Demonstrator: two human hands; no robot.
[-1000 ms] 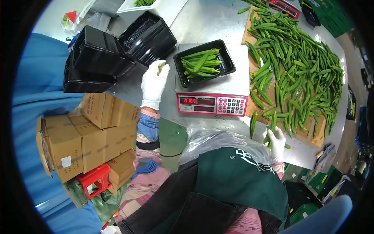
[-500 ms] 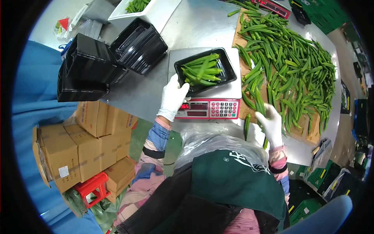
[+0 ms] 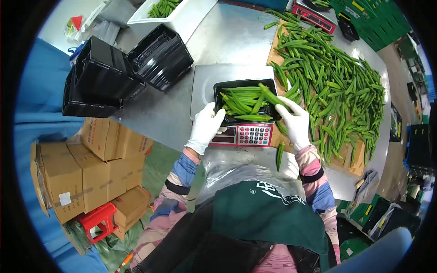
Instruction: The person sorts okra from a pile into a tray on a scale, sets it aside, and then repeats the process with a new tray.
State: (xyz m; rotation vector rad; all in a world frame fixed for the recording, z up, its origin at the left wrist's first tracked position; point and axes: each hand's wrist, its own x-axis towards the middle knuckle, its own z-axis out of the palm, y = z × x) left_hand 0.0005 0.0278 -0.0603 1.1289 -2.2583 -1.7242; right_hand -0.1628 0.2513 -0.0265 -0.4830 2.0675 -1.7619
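My gloved left hand (image 3: pixel 207 126) grips the lower left edge of a black plastic tray (image 3: pixel 243 83), which is over the steel plate of a red-framed scale (image 3: pixel 202 81). Several green okra pods (image 3: pixel 241 101) lie side by side inside it. At the tray's right end, my gloved right hand (image 3: pixel 295 122) pinches an okra pod (image 3: pixel 269 95) that slants over the rim and the pods below. The scale's keypad (image 3: pixel 255 135) shows below the tray, and part of its display is hidden by my left hand.
A big heap of loose okra (image 3: pixel 337 91) covers a board on the right of the steel table (image 3: pixel 236 36). Stacked black trays (image 3: pixel 159 59) stand at left, near a white bin (image 3: pixel 182 20) with okra. Cardboard boxes (image 3: pixel 68 173) and a red stool (image 3: pixel 98 220) are at lower left.
My right hand has moved from the heap's edge to the tray with an okra pod. The tray, held by my left hand, has shifted right and down on the scale and turned straighter.
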